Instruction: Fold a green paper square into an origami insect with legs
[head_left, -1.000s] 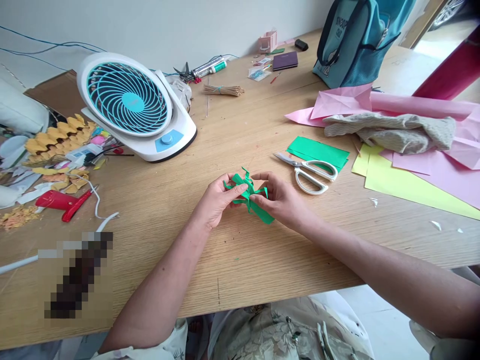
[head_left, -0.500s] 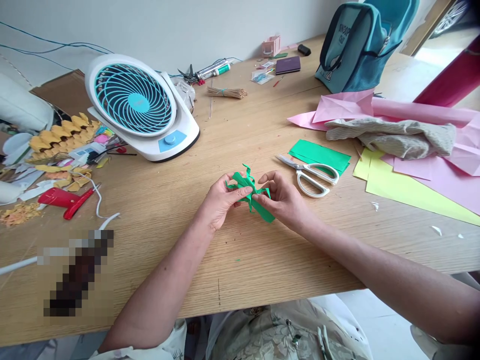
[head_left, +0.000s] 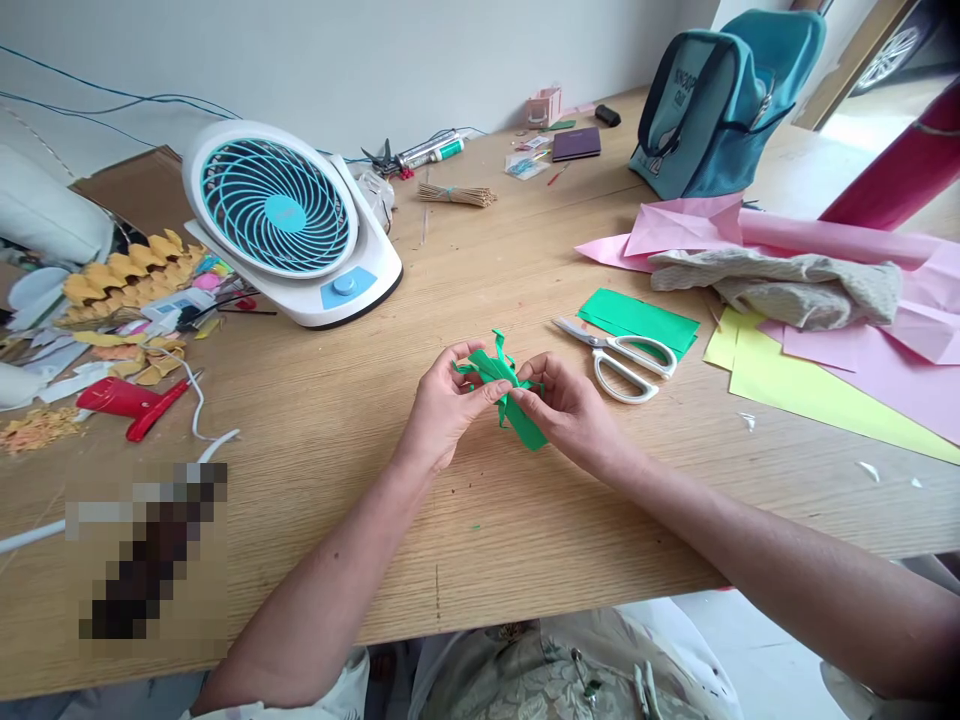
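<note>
Both hands meet over the middle of the wooden table (head_left: 465, 280) on a small green paper piece (head_left: 504, 390) cut into thin strips. My left hand (head_left: 444, 408) pinches its left side with thumb and fingers closed. My right hand (head_left: 570, 405) pinches its right side, thumb and forefinger pressed on the paper. A green flap hangs down below the fingers. White-handled scissors (head_left: 622, 357) lie just right of my right hand, beside a flat green paper sheet (head_left: 637, 317).
A white and blue desk fan (head_left: 289, 225) stands at the back left. Yellow paper crafts (head_left: 124, 275) and a red tool (head_left: 131, 400) lie at the left. Pink paper (head_left: 847, 340), yellow paper (head_left: 810, 385), a grey cloth (head_left: 787, 280) and a teal bag (head_left: 720, 100) fill the right.
The hands keep their pinch on the green paper and have shifted only slightly. The whole view has drifted a little as the head moved.
</note>
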